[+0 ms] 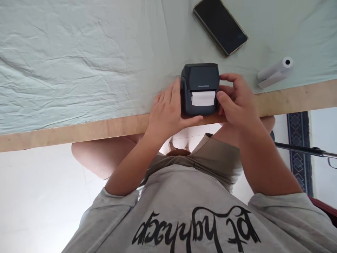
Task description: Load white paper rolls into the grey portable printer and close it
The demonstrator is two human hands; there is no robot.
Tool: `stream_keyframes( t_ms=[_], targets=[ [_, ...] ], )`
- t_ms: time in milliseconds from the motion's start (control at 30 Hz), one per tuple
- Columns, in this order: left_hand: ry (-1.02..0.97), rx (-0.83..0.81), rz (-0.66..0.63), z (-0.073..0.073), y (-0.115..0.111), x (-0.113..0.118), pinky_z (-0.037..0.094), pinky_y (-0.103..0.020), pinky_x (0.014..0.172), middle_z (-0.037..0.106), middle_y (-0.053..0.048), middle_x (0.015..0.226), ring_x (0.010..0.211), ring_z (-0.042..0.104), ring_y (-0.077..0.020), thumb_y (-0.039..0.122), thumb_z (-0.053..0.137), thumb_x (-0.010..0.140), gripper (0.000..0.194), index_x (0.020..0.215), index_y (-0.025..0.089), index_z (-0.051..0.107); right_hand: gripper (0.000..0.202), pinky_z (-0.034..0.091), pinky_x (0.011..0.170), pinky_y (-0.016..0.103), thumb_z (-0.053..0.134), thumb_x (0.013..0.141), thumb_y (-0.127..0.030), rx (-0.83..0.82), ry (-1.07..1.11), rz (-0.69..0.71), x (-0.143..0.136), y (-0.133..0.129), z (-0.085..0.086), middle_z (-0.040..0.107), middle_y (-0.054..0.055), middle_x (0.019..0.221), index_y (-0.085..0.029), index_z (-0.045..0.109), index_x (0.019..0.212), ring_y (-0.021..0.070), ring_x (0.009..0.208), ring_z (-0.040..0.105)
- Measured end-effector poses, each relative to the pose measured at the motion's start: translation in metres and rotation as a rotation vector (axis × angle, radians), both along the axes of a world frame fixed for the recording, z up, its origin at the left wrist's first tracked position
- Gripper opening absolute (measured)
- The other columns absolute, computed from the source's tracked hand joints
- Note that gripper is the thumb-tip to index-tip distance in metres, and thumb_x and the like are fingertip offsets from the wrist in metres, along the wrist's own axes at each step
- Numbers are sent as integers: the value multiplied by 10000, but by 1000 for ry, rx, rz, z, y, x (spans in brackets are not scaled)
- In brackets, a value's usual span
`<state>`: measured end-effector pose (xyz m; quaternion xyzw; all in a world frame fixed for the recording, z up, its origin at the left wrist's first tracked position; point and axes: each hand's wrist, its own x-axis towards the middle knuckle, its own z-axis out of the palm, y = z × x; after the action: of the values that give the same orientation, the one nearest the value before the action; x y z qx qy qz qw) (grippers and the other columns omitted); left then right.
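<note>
A small black receipt printer (201, 78) sits near the table's front edge, with a short strip of white paper (203, 98) sticking out of its slot. My left hand (166, 107) holds the printer's left side, its fingers straight along the wall and its thumb reaching across the front bottom edge. On the other side, my right hand (237, 100) is closed around the right side. Its index finger touches the back right part and its thumb rests beside the paper slot; the other fingertips are partly hidden.
Behind the printer lies a phone (221, 26), dark screen up. A white paper roll (275, 72) with a loose end lies to the right. Pale green cloth (79, 63) covers the table up to a bare wooden edge (118, 126). My legs are under the table.
</note>
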<state>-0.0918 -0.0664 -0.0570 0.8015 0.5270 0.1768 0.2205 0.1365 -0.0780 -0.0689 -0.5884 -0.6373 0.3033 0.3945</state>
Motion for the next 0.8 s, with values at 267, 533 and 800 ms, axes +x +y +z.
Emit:
stream_keyframes(
  t_ms=[267, 533, 800],
  targets=[
    [-53, -32, -20, 2, 2, -3, 365, -511, 1185, 528, -203, 1511, 1401, 503, -398, 697, 641, 854, 896, 1527, 156, 400, 371, 391, 477, 279, 800, 777, -316, 63, -35, -146, -6, 20, 32, 639, -33, 719, -294, 620, 1101, 117, 529, 520],
    [-36, -30, -22, 2, 1, -3, 362, -491, 1185, 547, -235, 1472, 1409, 491, -407, 690, 625, 865, 910, 1533, 114, 402, 167, 441, 574, 328, 639, 894, -193, 261, -182, -150, -30, 35, 62, 686, -62, 667, -300, 613, 1020, 143, 524, 594],
    [-59, -2, -29, -2, 1, -3, 371, -512, 1177, 543, -206, 1492, 1394, 506, -391, 705, 605, 864, 893, 1538, 153, 412, 214, 487, 715, 359, 759, 779, -167, 83, -624, 262, -21, 69, 58, 758, -54, 859, -307, 713, 935, 164, 699, 596]
  ],
)
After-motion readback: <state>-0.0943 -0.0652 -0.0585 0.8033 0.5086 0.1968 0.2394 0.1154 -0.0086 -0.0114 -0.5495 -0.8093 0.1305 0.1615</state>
